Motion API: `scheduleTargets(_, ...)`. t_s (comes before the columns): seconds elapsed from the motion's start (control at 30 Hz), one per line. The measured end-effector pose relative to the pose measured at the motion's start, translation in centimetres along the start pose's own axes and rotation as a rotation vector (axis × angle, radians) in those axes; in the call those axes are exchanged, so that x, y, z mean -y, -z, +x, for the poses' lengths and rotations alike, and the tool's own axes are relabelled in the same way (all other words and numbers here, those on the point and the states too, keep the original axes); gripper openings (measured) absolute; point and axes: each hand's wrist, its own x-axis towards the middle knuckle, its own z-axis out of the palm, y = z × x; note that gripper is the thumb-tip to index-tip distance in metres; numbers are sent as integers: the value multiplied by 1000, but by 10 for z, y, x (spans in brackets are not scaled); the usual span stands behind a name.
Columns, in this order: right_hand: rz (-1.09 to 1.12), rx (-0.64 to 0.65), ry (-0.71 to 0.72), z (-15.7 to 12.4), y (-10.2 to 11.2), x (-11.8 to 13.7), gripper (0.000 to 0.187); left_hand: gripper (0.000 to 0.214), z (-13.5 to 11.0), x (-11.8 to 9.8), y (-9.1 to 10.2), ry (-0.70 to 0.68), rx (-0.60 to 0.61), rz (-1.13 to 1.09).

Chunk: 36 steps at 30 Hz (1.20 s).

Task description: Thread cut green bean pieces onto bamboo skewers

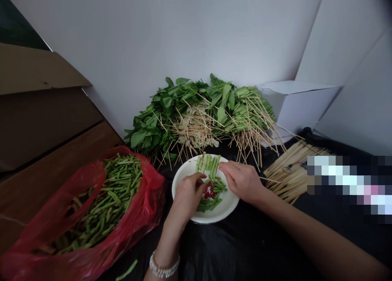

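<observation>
Over a round white plate (228,205), my left hand (187,195) curls its fingers onto a row of cut green stem pieces (208,163). My right hand (240,182) comes in from the right, its fingertips on the upper end of that row. More stem pieces lie across the plate, around small red bits (208,190), perhaps chili, and some white bits. A beaded bracelet (164,266) circles my left wrist. My hands hide the middle of the plate.
Behind the plate lies a heap of leafy greens and stems on wooden skewers (196,118). A red plastic bag (143,199) full of cut green stems sits to the left. Loose skewers (289,179) and scissors (288,169) lie right, before a white box (297,105). Part of the right side is pixelated.
</observation>
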Motion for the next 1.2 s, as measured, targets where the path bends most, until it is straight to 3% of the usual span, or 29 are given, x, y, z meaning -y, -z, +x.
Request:
scheduleTargets(0.33,9,-19,3,-1,-1,0,24,24,7,2,12,144,-339,-429)
scheduleTargets(0.47,0,0,19,-1,-1,1,24,29,8,-2,15,214,-328,-686)
scheduleTargets(0.6,-1,6,30,-2,-2,1,24,32,8,-2,16,255,-320,-803)
scheduleTargets(1.2,-5,22,58,-2,-2,3,25,35,8,3,15,241,-343,-774)
